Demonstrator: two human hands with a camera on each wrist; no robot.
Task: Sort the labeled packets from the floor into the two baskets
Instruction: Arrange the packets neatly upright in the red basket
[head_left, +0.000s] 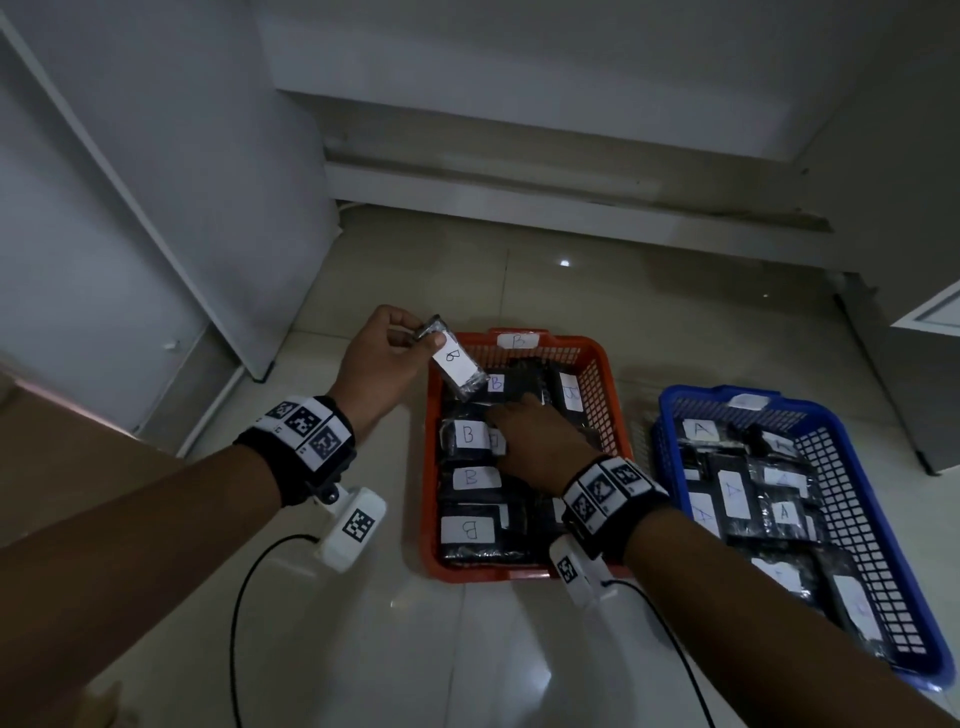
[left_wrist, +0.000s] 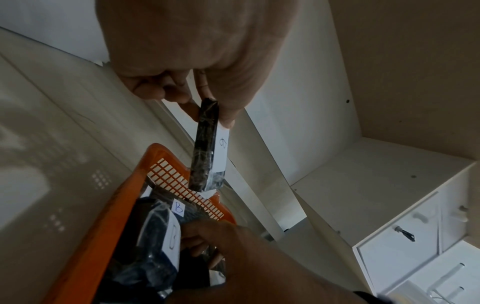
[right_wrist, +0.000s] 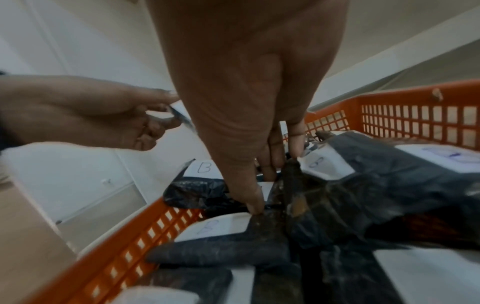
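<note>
Head view, near to far: right hand (head_left: 540, 441), fingers straight, presses on B-labelled packets (head_left: 470, 434) inside the orange basket (head_left: 597, 358). Left hand (head_left: 387, 345) pinches one B packet (head_left: 457, 364) by its top end above the basket's 10 o'clock corner, long axis slanting toward 5 o'clock. Blue basket (head_left: 852, 452) of A packets (head_left: 735, 491) sits at 3 o'clock.

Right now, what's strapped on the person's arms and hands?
Bare forearms, no sleeves or gloves. Each wrist wears a black band with white square-code marker tiles: left wristband, right wristband. Below each hangs a white tagged camera housing trailing a thin black cable.
</note>
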